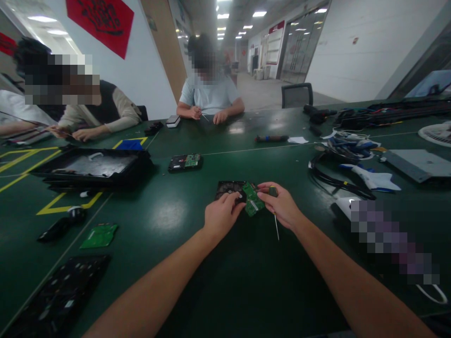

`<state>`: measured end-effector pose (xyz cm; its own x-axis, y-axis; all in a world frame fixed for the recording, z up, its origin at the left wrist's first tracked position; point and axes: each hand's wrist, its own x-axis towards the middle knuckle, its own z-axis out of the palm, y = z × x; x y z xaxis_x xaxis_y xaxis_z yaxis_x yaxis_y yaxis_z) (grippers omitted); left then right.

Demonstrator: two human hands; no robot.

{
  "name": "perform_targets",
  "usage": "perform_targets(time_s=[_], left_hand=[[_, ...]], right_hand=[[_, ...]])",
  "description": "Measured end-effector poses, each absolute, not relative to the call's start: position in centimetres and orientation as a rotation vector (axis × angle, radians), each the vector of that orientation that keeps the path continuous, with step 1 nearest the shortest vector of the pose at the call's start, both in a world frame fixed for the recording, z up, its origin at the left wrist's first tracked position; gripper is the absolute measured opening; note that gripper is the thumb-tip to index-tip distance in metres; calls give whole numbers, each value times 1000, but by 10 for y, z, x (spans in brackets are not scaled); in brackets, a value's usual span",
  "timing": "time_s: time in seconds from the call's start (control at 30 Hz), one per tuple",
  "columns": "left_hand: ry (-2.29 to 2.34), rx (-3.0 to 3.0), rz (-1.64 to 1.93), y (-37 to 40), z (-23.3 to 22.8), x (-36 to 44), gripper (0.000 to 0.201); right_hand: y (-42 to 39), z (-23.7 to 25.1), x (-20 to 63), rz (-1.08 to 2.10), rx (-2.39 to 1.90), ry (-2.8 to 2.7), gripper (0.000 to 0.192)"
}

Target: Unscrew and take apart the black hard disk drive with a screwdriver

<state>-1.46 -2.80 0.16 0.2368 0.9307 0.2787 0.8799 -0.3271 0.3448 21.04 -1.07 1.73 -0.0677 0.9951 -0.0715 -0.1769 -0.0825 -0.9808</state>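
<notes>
Step in hand: the small green printed circuit board [252,199] looks to be coming off the flat black metal hard drive [229,188] — the board sits tilted at the drive's right end, seemingly lifted rather than lying flush.
Left hand [221,214]: fingertips press on the drive's near edge, just left of the board; the grip is a light clench that pins the drive to the dark green counter [169,206].
Right hand [282,205]: grasping the board's right edge between thumb and fingers, while the same grip also carries a thin screwdriver with a dark handle and silvery shaft [276,224] — the shaft points back toward the person, below the hand.
Where the board is: between the two grips, touching both the drive and the right fingers.
Next move, as a judgement: it calls for a steady hold on the drive and a gentle lift of the board; whether any screw or connector holds it is too small to tell.
Near by: a second black hard drive with a green board [185,162] lies beyond the left grip, well apart.
</notes>
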Motion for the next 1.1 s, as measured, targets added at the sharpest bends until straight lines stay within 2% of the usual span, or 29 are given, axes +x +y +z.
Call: perform_targets(time_s=[0.27,0.47,0.53,0.63,0.7,0.9,1.1], left_hand=[[1613,2525,818,-32,0,-15,43],[1467,2638,654,-37,2,-6,81],[1498,2646,631,-36,1,-5,76],[1546,2655,627,-33,-2,-7,51],[1574,2641,654,-30,-3,-9,43],[1671,2615,634,-26,-5,-15,44],[1746,2603,464,-27,0,-12,43]], right_hand=[[-15,13,207,1249,-1348,-1267,32],[-11,14,205,1253,-1278,-1070,31],[-11,14,205,1281,-1234,-1059,32],[-11,13,205,1329,-1175,-1087,33],[-12,11,207,1336,-1166,-1106,36],[-10,7,211,1228,-1280,-1228,41],[-6,3,210,1137,-1358,-1282,41]])
